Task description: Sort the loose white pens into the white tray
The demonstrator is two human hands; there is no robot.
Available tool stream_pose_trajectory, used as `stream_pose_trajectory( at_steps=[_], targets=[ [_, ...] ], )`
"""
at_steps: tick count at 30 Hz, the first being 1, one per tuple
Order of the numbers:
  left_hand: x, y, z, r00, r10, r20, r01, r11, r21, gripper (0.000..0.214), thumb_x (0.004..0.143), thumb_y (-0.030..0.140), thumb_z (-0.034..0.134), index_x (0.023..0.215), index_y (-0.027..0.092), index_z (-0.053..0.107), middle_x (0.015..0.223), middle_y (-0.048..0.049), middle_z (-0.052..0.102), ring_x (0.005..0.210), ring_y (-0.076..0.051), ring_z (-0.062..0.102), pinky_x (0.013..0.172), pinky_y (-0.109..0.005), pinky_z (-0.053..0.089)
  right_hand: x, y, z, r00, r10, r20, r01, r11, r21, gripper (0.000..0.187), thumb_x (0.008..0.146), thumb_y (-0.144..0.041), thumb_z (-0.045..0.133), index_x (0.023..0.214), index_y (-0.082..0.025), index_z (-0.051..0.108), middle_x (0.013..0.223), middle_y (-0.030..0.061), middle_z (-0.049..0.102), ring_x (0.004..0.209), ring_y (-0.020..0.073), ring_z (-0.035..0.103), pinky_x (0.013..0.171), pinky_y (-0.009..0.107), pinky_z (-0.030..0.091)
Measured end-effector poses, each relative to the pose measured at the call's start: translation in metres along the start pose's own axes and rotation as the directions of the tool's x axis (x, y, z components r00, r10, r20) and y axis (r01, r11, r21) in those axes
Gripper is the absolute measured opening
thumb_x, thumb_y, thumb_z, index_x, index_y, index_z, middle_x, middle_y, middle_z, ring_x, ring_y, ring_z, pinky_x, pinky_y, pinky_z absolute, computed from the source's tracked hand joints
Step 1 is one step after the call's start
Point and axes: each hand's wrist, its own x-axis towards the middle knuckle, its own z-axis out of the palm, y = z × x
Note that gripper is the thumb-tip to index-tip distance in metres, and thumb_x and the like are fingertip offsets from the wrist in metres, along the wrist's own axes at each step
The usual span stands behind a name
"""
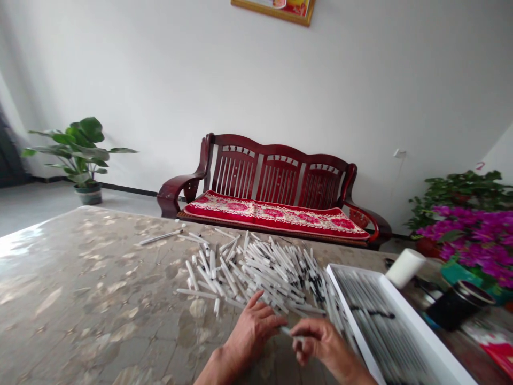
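My left hand (256, 323) and my right hand (320, 342) meet near the front of the table, slightly right of centre. Between their fingertips is a slim, whitish pen (285, 331), mostly covered by the fingers and blurred. Both hands pinch it, one toward each end. Just beyond them spreads a loose pile of white and translucent pens (272, 267), some with black ends. To the right of my right hand lies a shallow white box (356, 327), holding rows of thin greyish pens (385, 326) with a black strip across them.
A patterned cloth covers the table (100, 299). Beyond the box are a white roll (405, 268), a black cup (459, 305) and purple flowers (476, 240). A red wooden bench (276, 171) stands behind the table, with a potted plant (86, 155) at left.
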Motion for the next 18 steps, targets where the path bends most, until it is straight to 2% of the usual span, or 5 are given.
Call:
stream_pose_trajectory(
  at_steps=[4, 8, 11, 14, 18],
  targets=[
    [-0.003, -0.004, 0.000, 0.971, -0.110, -0.212, 0.106, 0.994, -0.026, 0.031, 0.081, 0.026, 0.069, 0.111, 0.035, 0.072, 0.098, -0.0050, 0.074, 0.096, -0.024, 0.067, 0.110, -0.054, 0.035, 0.004, 0.012, 0.010, 0.979, -0.036, -0.202, 0.091, 0.958, 0.271, 0.037, 0.066, -0.049, 0.084, 0.084, -0.019, 0.074, 0.073, 0.0043, 0.073, 0.061, 0.0151, 0.066, 0.059, 0.027, 0.053],
    [-0.003, -0.004, 0.003, 0.710, -0.480, -0.515, 0.346, 0.875, -0.339, 0.026, 0.079, 0.035, 0.068, 0.102, 0.025, 0.073, 0.101, -0.0083, 0.070, 0.094, -0.026, 0.065, 0.087, -0.041, 0.051, 0.016, 0.014, 0.022, 0.901, -0.013, -0.434, 0.228, 0.865, 0.446, 0.036, 0.059, -0.043, 0.090, 0.081, -0.019, 0.073, 0.074, 0.0046, 0.074, 0.064, 0.0165, 0.069, 0.060, 0.028, 0.055],
    [0.001, -0.001, 0.010, 0.609, -0.739, -0.286, 0.364, 0.581, -0.728, 0.033, 0.076, 0.049, 0.067, 0.090, 0.020, 0.072, 0.070, -0.0005, 0.064, 0.059, -0.015, 0.058, 0.057, -0.027, 0.047, 0.026, 0.014, 0.038, 0.918, -0.010, -0.397, 0.206, 0.866, 0.456, 0.036, 0.060, -0.042, 0.090, 0.082, -0.018, 0.074, 0.074, 0.0047, 0.075, 0.063, 0.0164, 0.069, 0.059, 0.027, 0.055],
    [0.007, 0.001, 0.016, 0.621, -0.782, 0.040, 0.312, 0.200, -0.929, 0.047, 0.068, 0.059, 0.073, 0.087, 0.016, 0.070, 0.055, 0.0060, 0.053, 0.044, -0.008, 0.044, 0.044, -0.021, 0.034, 0.033, 0.016, 0.054, 0.951, -0.007, -0.309, 0.135, 0.910, 0.393, 0.032, 0.065, -0.042, 0.087, 0.083, -0.018, 0.074, 0.075, 0.0037, 0.074, 0.064, 0.0153, 0.067, 0.060, 0.027, 0.055],
    [0.009, 0.000, 0.015, 0.627, -0.762, 0.159, 0.226, -0.018, -0.974, 0.041, 0.059, 0.047, 0.085, 0.073, 0.015, 0.063, 0.057, 0.0043, 0.058, 0.050, -0.007, 0.053, 0.049, -0.018, 0.042, 0.038, 0.017, 0.050, 0.965, -0.001, -0.262, 0.086, 0.947, 0.310, 0.041, 0.068, -0.049, 0.082, 0.093, -0.018, 0.072, 0.078, 0.0029, 0.073, 0.063, 0.0151, 0.066, 0.058, 0.027, 0.053]
  ],
)
